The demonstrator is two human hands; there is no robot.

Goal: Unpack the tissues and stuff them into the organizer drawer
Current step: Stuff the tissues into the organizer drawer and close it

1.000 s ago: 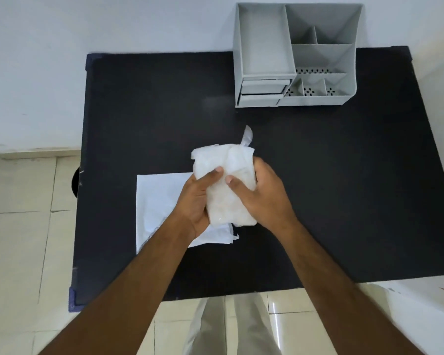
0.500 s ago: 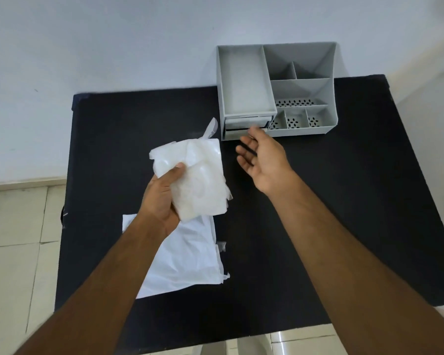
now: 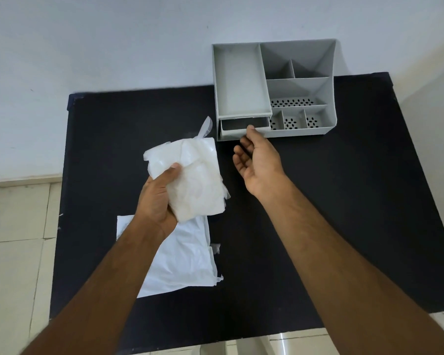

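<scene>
Plain indoor room, black table (image 3: 344,226) against bare white wall (image 3: 113,47), beige tiled floor (image 3: 13,252), grey desk organizer (image 3: 328,119)

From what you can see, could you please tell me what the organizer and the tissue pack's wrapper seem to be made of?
The organizer looks like matte grey moulded plastic: thin even walls and perforated floors. The wrapper on the tissue pack appears to be thin translucent plastic film, crinkled and slightly glossy.

Organizer (image 3: 274,90) behind tissue pack (image 3: 190,175), on table (image 3: 344,201).

Organizer (image 3: 241,80): pale grey, with dotted perforated floors
Tissues (image 3: 198,180): white
Flat wrapper (image 3: 185,262): white
Bench (image 3: 344,201): black
Wall (image 3: 113,34): off-white
</scene>
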